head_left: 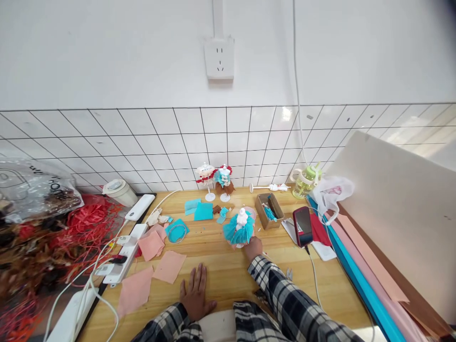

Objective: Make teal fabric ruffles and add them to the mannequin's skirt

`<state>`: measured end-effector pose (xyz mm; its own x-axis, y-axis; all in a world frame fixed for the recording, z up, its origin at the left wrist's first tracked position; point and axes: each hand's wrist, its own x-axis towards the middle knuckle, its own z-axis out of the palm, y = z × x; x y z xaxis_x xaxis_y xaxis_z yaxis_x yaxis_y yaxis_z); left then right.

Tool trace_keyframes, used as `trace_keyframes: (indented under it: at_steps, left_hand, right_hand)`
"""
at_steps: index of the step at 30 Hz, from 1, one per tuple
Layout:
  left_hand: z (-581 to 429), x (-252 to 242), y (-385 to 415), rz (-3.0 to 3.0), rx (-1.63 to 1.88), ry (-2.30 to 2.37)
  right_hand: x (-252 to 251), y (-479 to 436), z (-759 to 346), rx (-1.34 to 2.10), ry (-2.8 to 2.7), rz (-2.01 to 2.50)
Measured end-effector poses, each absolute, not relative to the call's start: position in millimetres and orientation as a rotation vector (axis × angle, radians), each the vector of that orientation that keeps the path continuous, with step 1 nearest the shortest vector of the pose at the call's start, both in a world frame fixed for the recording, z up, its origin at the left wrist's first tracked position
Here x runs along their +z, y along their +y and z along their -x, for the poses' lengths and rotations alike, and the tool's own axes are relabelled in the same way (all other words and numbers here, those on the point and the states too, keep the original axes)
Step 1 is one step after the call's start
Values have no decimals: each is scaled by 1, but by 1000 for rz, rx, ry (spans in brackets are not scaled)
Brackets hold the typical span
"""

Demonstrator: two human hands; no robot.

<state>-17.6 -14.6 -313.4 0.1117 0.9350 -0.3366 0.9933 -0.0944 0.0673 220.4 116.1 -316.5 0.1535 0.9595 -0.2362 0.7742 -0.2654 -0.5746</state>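
Note:
A miniature white dress form point(242, 217) wears a ruffled turquoise crepe paper skirt point(235, 232), mid-table. My right hand point(253, 248) is closed at the lower right of the skirt, on the form's lower part; its fingertips are hidden. My left hand point(194, 294) lies flat on the wood, fingers stretched, holding nothing. Pink paper squares point(170, 266) are spread left of it. Turquoise paper squares point(204, 211) lie behind, one beneath a clear ring point(177, 233). A small cardboard box point(270, 223) with turquoise pieces in it sits right of the skirt.
Two dressed forms point(223, 178) stand by the tiled wall. A power strip point(124, 256) with cables and red raffia point(89, 221) fill the left. To the right are a phone point(302, 227) on its cable, a green cup point(306, 181), a plastic bag point(333, 192) and paper rolls point(356, 266).

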Motion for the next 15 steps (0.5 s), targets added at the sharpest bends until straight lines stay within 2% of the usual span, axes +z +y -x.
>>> trace_keyframes:
  at_steps: [7,15]
  left_hand:
    - [18,-323,-18,-2195,-148,1973]
    - [19,-325,-17,-2176,-198,1969]
  right_hand:
    - [-313,125,-218,914,-1692,2057]
    - [-313,118,-204,859,-1622,1888]
